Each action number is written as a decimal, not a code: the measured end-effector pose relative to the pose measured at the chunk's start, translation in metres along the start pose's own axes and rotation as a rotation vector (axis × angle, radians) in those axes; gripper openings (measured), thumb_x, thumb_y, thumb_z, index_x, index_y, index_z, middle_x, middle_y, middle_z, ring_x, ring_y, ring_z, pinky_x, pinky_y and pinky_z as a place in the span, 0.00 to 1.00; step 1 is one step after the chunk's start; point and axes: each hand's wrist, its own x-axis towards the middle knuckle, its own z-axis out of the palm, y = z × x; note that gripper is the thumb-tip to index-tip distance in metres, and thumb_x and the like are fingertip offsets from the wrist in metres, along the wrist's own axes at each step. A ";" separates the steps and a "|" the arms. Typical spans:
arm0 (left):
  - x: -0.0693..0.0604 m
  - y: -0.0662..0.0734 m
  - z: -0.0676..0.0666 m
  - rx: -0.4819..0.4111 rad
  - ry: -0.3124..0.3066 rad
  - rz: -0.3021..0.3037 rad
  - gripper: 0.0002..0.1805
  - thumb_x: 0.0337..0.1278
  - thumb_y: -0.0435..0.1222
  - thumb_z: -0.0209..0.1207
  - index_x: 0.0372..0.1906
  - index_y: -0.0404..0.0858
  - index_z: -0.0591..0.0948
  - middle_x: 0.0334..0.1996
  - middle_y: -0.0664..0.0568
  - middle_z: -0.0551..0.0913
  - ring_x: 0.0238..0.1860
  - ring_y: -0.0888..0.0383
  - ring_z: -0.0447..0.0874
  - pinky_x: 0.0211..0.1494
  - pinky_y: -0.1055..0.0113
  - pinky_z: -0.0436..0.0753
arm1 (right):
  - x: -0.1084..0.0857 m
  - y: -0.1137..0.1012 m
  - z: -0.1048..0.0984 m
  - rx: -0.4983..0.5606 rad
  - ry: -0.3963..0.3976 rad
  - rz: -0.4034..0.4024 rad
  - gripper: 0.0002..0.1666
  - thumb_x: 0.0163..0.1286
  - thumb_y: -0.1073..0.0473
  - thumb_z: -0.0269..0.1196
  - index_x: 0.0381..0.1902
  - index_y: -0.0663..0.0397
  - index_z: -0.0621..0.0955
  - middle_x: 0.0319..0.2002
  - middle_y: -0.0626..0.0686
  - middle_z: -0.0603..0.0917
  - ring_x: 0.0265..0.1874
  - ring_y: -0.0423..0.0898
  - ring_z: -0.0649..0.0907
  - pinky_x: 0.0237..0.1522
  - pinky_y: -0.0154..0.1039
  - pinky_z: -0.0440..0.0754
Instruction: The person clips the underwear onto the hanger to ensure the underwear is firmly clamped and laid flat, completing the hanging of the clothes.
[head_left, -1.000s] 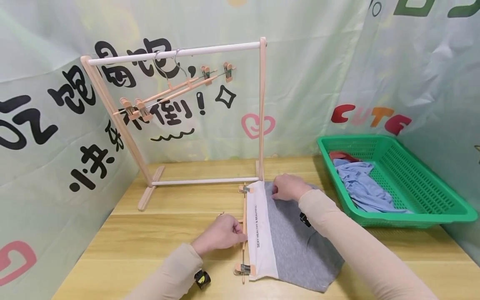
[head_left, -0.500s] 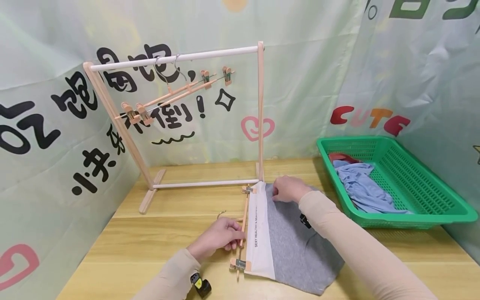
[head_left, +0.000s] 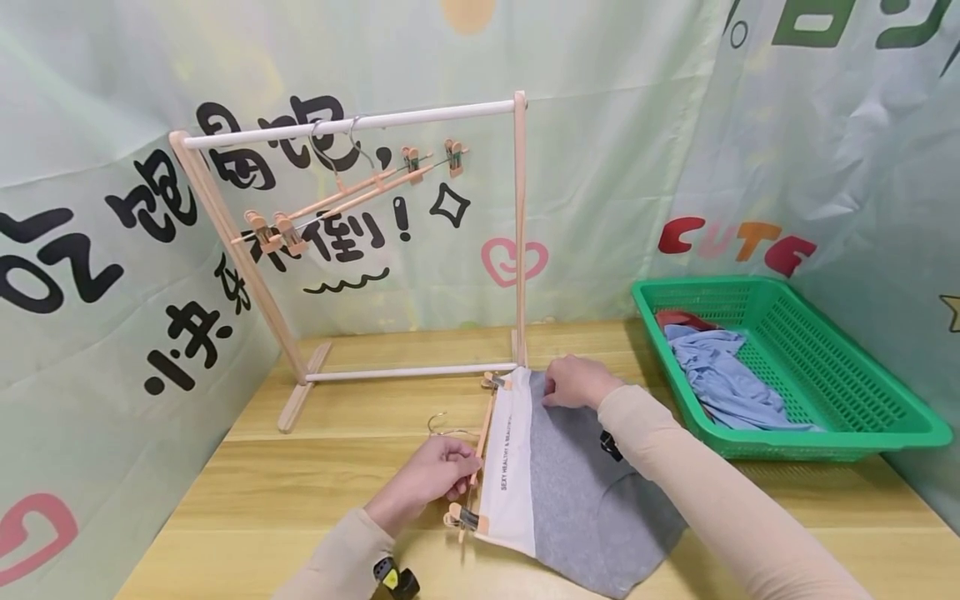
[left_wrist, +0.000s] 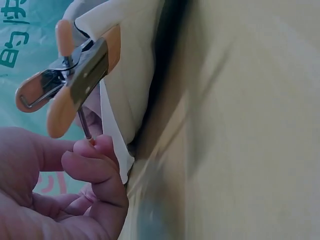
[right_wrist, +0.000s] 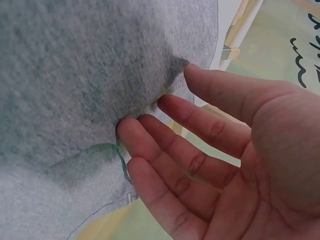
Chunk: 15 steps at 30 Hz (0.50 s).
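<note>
A grey garment [head_left: 592, 500] with a white printed band [head_left: 504, 467] lies on the table, its band held by the two clips of a peach hanger [head_left: 483, 429]. My left hand [head_left: 426, 479] grips the hanger bar between thumb and fingers; the left wrist view shows the near clip [left_wrist: 85, 75] on the white cloth, just above the fingertips [left_wrist: 92, 145]. My right hand [head_left: 581, 382] is at the garment's far side. In the right wrist view its thumb and curled fingers [right_wrist: 182, 160] hold the grey cloth [right_wrist: 90, 75] at the edge, some fingertips hidden.
A wooden rack [head_left: 520, 233] with two clip hangers [head_left: 345, 196] stands at the back left. The green basket [head_left: 832, 442] at the right holds blue cloth [head_left: 731, 379] and a red piece [head_left: 686, 320]. The hanger's hook [head_left: 437, 423] points left.
My left hand and the hanger's near end have shifted left, so the hanger now slants and the white band has moved with it. My right hand stays at the same part of the garment.
</note>
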 end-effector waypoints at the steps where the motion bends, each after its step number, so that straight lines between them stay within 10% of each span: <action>1: -0.001 0.000 0.000 -0.004 -0.001 0.001 0.06 0.73 0.32 0.62 0.43 0.30 0.83 0.22 0.55 0.78 0.23 0.63 0.74 0.25 0.74 0.75 | 0.000 0.000 0.000 0.001 0.001 -0.005 0.09 0.71 0.49 0.74 0.35 0.47 0.91 0.37 0.46 0.90 0.32 0.43 0.83 0.38 0.44 0.84; 15: -0.014 0.008 0.000 -0.001 0.028 0.051 0.08 0.74 0.32 0.62 0.45 0.29 0.80 0.24 0.54 0.79 0.24 0.61 0.76 0.25 0.75 0.77 | -0.003 -0.006 -0.004 0.016 -0.005 -0.008 0.09 0.72 0.50 0.73 0.34 0.45 0.89 0.36 0.45 0.89 0.32 0.43 0.82 0.38 0.43 0.83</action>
